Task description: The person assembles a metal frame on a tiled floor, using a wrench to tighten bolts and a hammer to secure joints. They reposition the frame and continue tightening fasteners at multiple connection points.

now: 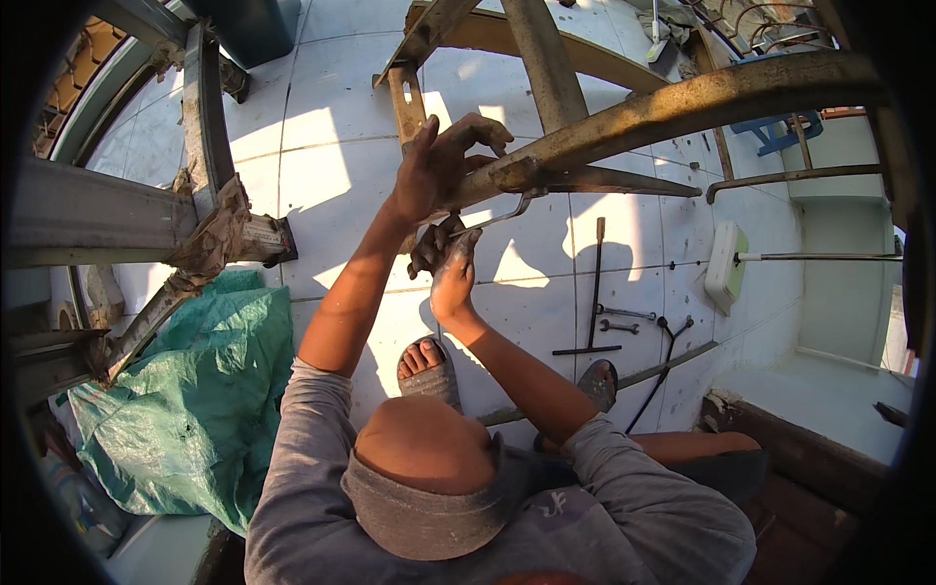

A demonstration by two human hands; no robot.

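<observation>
- While I sit low over the tiled floor (322, 146), my left hand (439, 161) is raised and closed around the lower end of a rusty metal beam (682, 102), with the fingers curled over its top edge.
- My right hand (450, 268) is just below the left one, and its fingers are closed on the handle of a thin metal wrench (502, 213).
- This wrench goes up and to the right from my right hand, and its far end meets the underside of the beam, close to my left hand.
- Both hands look dark with dirt or grease, and they are very near each other, almost touching.
- A pointed flat metal piece (624, 181) sticks out from the beam to the right, just beside the end of the wrench.
- On the floor to the right of my hands lie a long T-shaped bar (595, 292) and two small spanners (622, 320), well apart from my hands.
- My left foot in a grey sandal (427, 369) rests on the tiles under my arms.
- Further to the right stands a white and green brush head on a long handle (726, 265).
- At my left side lies a green plastic sheet (195, 390), under an old grey metal frame (200, 127).
</observation>
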